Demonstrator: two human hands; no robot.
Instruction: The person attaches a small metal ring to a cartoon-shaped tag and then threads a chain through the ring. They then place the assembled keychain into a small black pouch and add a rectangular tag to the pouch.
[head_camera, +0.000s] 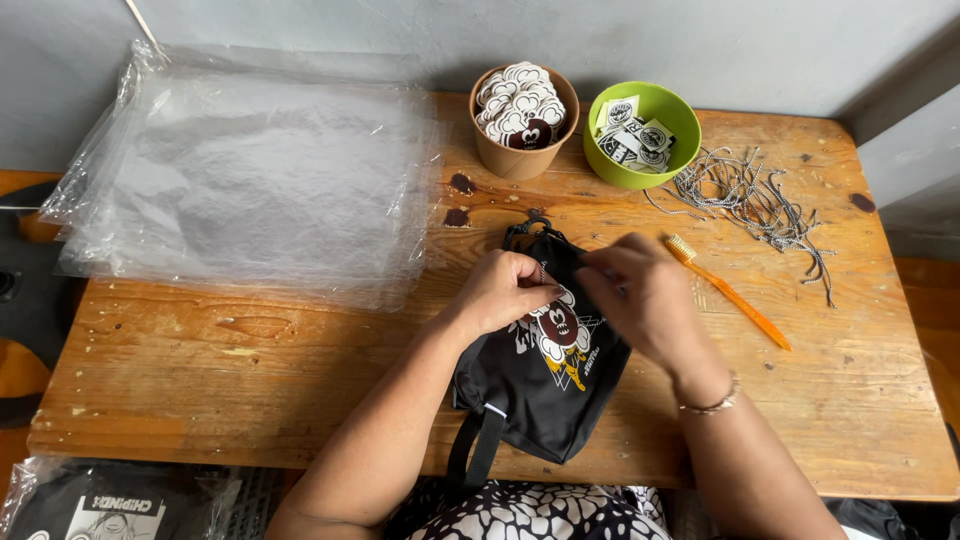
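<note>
A small black pouch bag (548, 385) with a cartoon print lies on the wooden table (250, 370), a strap hanging over the front edge. My left hand (503, 290) pinches a thin cord at the bag's top, fingers closed on it. My right hand (640, 293) is closed beside it, fingertips meeting the left hand over the bag's upper edge. What the right fingers hold is hidden.
A stack of clear plastic bags (245, 175) covers the table's left. A brown paper cup (523, 120) of cutout tags and a green bowl (642, 135) of stickers stand at the back. Grey cords (750, 195) and an orange toothbrush (728, 292) lie right. Packed bags (110, 505) sit lower left.
</note>
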